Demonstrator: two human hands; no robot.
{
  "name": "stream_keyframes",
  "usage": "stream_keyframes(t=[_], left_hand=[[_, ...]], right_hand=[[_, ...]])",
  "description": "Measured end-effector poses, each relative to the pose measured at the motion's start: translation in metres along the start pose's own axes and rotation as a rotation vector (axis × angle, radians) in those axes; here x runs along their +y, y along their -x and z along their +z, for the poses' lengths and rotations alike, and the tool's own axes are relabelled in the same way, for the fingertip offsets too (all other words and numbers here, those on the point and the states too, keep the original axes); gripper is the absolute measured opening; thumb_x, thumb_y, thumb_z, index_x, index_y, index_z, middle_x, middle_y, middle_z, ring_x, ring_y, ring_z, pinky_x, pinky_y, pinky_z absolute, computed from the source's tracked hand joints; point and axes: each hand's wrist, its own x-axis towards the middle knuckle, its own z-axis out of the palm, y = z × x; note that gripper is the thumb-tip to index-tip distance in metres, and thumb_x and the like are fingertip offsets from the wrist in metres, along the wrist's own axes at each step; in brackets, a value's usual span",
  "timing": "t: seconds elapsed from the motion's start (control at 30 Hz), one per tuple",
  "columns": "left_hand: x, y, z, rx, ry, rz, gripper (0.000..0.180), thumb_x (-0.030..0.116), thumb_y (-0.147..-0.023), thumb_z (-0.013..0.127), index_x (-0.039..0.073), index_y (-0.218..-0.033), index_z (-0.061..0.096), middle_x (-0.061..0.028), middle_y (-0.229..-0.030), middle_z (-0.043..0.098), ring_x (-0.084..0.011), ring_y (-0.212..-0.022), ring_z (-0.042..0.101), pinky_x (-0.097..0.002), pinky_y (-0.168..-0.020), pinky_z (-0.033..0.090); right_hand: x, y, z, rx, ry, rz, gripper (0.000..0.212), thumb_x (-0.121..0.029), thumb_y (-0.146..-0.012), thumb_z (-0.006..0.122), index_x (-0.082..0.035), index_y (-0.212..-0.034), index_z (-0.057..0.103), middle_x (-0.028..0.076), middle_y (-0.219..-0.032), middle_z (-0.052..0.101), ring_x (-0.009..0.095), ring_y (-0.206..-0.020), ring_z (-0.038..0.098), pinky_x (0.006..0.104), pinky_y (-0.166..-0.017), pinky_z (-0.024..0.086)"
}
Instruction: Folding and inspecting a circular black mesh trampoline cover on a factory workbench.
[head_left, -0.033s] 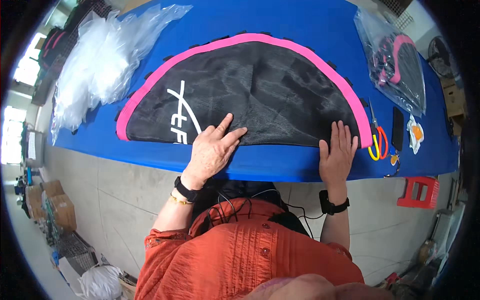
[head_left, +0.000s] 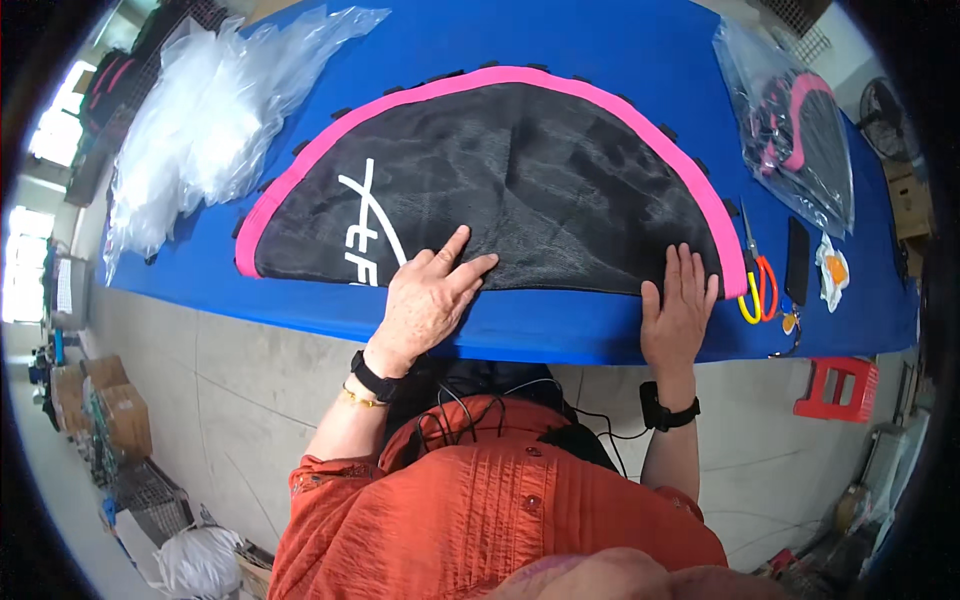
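Note:
A black fabric piece [head_left: 540, 190] with a pink border lies folded into a half circle on the blue-covered table [head_left: 520, 335]. Small black tabs stick out along its curved edge, and white lettering runs down its left part. My left hand [head_left: 430, 300] rests on the straight near edge, left of the middle, fingers spread. Toward the right corner, my right hand [head_left: 680, 310] lies flat on the same edge with its fingers stretched out. Neither hand grips anything. Just right of that corner are scissors [head_left: 757, 285] with one red and one yellow handle.
Clear plastic bags [head_left: 195, 130] are heaped at the back left. A bagged black-and-pink piece [head_left: 800, 130] lies at the back right. By the scissors are a black phone [head_left: 797, 260] and a small packet [head_left: 832, 270]. A red stool [head_left: 838, 390] stands on the floor at right.

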Motion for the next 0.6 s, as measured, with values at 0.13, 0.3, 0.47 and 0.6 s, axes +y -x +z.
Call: stream_keyframes(t=[0.13,0.3,0.47,0.6], left_hand=[[-0.0008,0.0010,-0.0024,0.013,0.030,0.010,0.035,0.020,-0.096,0.077,0.025,-0.131,0.075,-0.0133,-0.147,0.066,-0.0246,-0.082,0.063,-0.0368,-0.079,0.058],[-0.0045,0.0055,0.0024,0.028,0.020,0.014,0.034,0.025,-0.098,0.075,0.025,-0.131,0.075,-0.0135,-0.148,0.065,-0.0244,-0.082,0.063,-0.0373,-0.079,0.057],[-0.0068,0.0082,0.0064,0.041,0.072,0.028,0.035,0.033,-0.098,0.075,0.024,-0.132,0.075,-0.0153,-0.148,0.065,-0.0268,-0.084,0.064,-0.0398,-0.082,0.057],[-0.0077,0.0094,0.0054,0.031,0.093,0.023,0.040,0.041,-0.097,0.075,0.025,-0.134,0.074,-0.0163,-0.149,0.064,-0.0279,-0.086,0.064,-0.0414,-0.083,0.056]], right_hand=[[0.0010,0.0002,0.0028,-0.009,0.008,-0.005,0.062,-0.043,-0.112,0.051,-0.001,-0.158,0.050,0.019,-0.164,0.050,0.039,-0.156,0.040,0.0593,-0.130,0.019],[0.0018,0.0003,0.0046,-0.010,0.033,-0.010,0.062,-0.046,-0.115,0.045,-0.002,-0.159,0.050,0.019,-0.164,0.049,0.039,-0.156,0.039,0.0593,-0.130,0.019],[0.0027,0.0001,0.0055,-0.005,0.064,-0.005,0.062,-0.047,-0.116,0.041,-0.004,-0.159,0.050,0.020,-0.165,0.049,0.039,-0.156,0.040,0.0594,-0.129,0.020],[0.0056,0.0009,0.0081,0.001,0.081,-0.011,0.063,-0.049,-0.117,0.039,-0.005,-0.160,0.049,0.020,-0.165,0.049,0.038,-0.157,0.040,0.0594,-0.129,0.021]])
